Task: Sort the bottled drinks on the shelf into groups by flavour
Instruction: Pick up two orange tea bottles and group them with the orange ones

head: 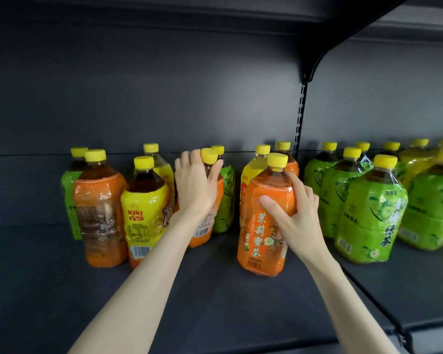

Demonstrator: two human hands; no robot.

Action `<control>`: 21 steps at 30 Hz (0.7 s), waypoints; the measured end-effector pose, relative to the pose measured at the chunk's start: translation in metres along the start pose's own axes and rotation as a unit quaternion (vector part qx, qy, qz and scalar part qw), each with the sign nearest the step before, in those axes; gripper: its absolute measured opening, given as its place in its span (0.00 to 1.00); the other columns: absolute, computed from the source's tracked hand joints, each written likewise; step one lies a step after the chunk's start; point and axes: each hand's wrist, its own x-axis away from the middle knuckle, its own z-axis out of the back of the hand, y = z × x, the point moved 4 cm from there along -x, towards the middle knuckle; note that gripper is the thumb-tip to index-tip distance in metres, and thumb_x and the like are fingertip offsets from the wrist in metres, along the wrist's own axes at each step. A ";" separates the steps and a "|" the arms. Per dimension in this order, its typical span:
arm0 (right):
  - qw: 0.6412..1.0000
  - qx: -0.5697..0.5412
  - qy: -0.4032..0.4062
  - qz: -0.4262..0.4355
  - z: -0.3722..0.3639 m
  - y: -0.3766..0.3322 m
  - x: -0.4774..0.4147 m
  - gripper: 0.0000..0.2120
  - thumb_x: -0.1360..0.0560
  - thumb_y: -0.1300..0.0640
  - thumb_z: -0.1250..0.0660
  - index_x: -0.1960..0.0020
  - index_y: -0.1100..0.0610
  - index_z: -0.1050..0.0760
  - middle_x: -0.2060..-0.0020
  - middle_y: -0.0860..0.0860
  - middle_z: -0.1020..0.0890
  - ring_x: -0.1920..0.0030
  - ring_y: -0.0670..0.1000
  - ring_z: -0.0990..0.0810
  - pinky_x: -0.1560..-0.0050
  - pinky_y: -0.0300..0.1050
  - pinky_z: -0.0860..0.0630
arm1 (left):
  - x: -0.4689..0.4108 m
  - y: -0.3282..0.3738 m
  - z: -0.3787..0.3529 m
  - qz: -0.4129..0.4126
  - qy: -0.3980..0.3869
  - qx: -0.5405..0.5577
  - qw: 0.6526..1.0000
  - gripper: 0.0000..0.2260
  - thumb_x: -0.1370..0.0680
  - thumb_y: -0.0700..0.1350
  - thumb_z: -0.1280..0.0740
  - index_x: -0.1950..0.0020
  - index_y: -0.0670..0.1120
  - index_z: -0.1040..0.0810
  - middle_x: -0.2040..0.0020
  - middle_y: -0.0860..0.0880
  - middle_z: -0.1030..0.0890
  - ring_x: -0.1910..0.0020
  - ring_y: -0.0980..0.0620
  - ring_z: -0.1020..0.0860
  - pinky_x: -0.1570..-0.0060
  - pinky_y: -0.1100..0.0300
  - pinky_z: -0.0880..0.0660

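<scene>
While both hands grip orange-labelled bottles, the rest of the drinks stand upright on the dark shelf (pixel 241 302). The right hand (pixel 296 213) wraps the shoulder of the near orange bottle (pixel 262 226), thumb on the front of the label and fingers round its right side; this bottle stands at the centre of the shelf, nearer than its neighbours. The left hand (pixel 196 185) closes over the neck and shoulder of a second orange bottle (pixel 202 231), further back and to the left, just below its yellow cap (pixel 209 155).

Directly behind the near orange bottle stand a yellow-labelled bottle (pixel 247 180) and another orange one. A green-labelled bottle (pixel 225 200) stands just right of the second orange bottle. At the left, a third orange bottle (pixel 100 213) and a yellow bottle (pixel 145 218) stand side by side, with a green one behind them. At the right, past the shelf upright, a group of green bottles (pixel 368 213) stands close together, with yellow labels at the far right edge.
</scene>
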 end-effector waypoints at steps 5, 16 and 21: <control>0.998 -0.061 0.010 0.014 0.005 -0.004 0.008 0.30 0.37 0.30 0.34 0.38 0.23 0.42 0.38 0.42 0.34 0.34 0.51 0.30 0.40 0.57 0.24 | 0.016 0.008 0.022 -0.032 0.027 0.050 0.998 0.19 0.24 0.56 0.36 0.46 0.41 0.23 0.48 0.44 0.22 0.47 0.44 0.27 0.46 0.54 0.32; 0.969 -0.223 0.003 -0.106 0.002 0.007 0.037 0.28 0.37 0.40 0.29 0.39 0.48 0.28 0.49 0.49 0.17 0.54 0.45 0.16 0.61 0.38 0.20 | 0.084 0.005 0.037 0.170 -0.167 0.350 0.906 0.29 0.31 0.66 0.34 0.33 0.58 0.34 0.42 0.61 0.25 0.45 0.66 0.25 0.52 0.69 0.28; 0.970 -0.212 0.010 -0.117 0.002 0.008 0.045 0.37 0.41 0.32 0.31 0.35 0.46 0.29 0.47 0.48 0.17 0.49 0.47 0.16 0.49 0.49 0.19 | 0.112 -0.012 0.048 0.199 -0.204 0.369 0.884 0.37 0.35 0.65 0.30 0.28 0.59 0.37 0.38 0.60 0.25 0.41 0.62 0.26 0.48 0.66 0.29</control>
